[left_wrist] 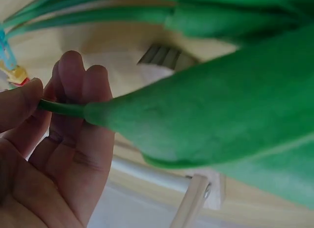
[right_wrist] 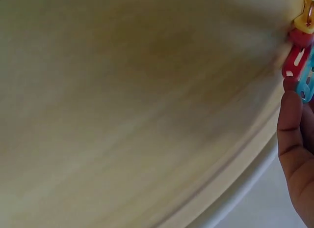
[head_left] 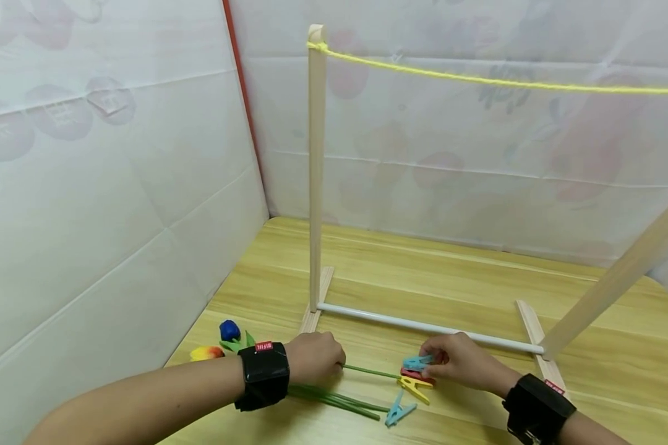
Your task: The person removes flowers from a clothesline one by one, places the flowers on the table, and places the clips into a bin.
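My left hand (head_left: 314, 357) pinches a thin green flower stem (head_left: 370, 371) between thumb and fingers; the left wrist view shows the stem (left_wrist: 61, 108) in that pinch, with a big green leaf (left_wrist: 211, 110) filling the frame. Blue (head_left: 229, 330) and yellow-orange (head_left: 206, 353) artificial flower heads lie to the left of that wrist. My right hand (head_left: 459, 361) grips a blue clothespin (head_left: 417, 361) at a small pile with a red clothespin (head_left: 416, 375) and a yellow clothespin (head_left: 414, 389). Another blue clothespin (head_left: 399, 410) lies nearer me. In the right wrist view a finger (right_wrist: 293, 139) touches the pins (right_wrist: 300, 66).
A wooden rack stands on the wooden table (head_left: 423, 278): an upright post (head_left: 315, 173), a white crossbar (head_left: 423, 326) and a second leaning post (head_left: 618, 278). A yellow string (head_left: 495, 80) runs from the post top to the right. White sheeting walls the left and back.
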